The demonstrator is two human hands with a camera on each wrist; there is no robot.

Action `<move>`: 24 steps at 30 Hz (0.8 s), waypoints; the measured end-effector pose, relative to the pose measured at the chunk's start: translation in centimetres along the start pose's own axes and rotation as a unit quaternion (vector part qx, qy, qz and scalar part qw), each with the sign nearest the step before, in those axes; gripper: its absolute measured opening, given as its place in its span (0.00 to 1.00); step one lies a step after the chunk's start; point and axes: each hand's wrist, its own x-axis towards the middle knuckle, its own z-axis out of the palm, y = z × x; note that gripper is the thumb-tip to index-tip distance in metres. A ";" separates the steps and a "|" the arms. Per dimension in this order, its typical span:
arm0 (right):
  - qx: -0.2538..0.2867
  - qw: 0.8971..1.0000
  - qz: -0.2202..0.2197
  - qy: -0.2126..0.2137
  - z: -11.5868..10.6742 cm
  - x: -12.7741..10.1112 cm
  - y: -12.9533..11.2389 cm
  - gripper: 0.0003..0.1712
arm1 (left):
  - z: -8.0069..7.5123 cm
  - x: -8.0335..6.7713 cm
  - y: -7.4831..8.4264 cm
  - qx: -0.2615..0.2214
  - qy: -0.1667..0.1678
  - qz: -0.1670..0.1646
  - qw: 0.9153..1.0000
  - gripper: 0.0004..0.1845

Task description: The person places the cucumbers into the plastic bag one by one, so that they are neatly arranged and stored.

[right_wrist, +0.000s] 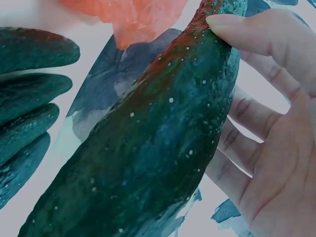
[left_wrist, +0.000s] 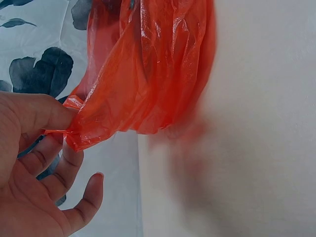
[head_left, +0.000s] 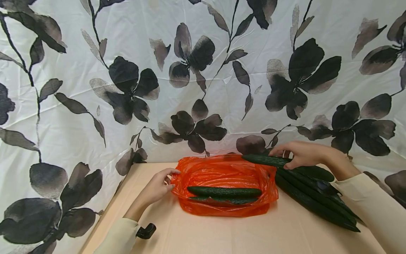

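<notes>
An orange plastic bag (head_left: pixel 222 174) lies open on the tan table (head_left: pixel 222 233) with two dark green cucumbers (head_left: pixel 223 192) inside. My left hand (head_left: pixel 158 185) pinches the bag's left rim (left_wrist: pixel 74 133) between thumb and forefinger and holds it up. My right hand (head_left: pixel 301 153) grips one long cucumber (head_left: pixel 285 164) near its middle, its left tip over the bag's right rim. In the right wrist view this cucumber (right_wrist: pixel 148 148) fills the frame, with my thumb (right_wrist: pixel 247 29) on it.
Several more cucumbers (head_left: pixel 314 197) lie in a pile on the table right of the bag, also seen as the stacked cucumbers (right_wrist: pixel 29 98). A white cloth with dark flower print (head_left: pixel 190 70) hangs behind and left. A small black device (head_left: pixel 146 231) sits at my left sleeve.
</notes>
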 end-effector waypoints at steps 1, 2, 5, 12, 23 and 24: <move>0.002 1.000 -0.001 -0.003 -0.1 0.2 -0.1 0.30 | 0.0 0.0 0.0 -0.001 -0.001 0.001 1.000 0.26; 0.002 1.000 -0.005 -0.004 -0.1 0.3 -0.3 0.30 | 0.0 0.0 0.0 -0.002 -0.002 0.004 1.000 0.26; 0.001 1.000 -0.013 -0.007 -0.2 0.8 -0.7 0.31 | 0.0 0.1 0.0 -0.005 -0.002 0.013 1.000 0.26; 0.002 1.000 -0.011 -0.009 -0.2 1.8 -1.8 0.31 | 0.0 0.2 -0.2 -0.005 0.000 0.014 1.000 0.26; -0.009 0.999 -0.033 -0.020 -0.2 3.4 -3.3 0.31 | 0.0 0.3 0.0 -0.002 0.002 -0.005 1.000 0.25; -0.012 0.999 -0.035 -0.020 -0.2 3.5 -3.4 0.31 | 0.0 0.3 0.0 -0.001 0.003 -0.005 1.000 0.25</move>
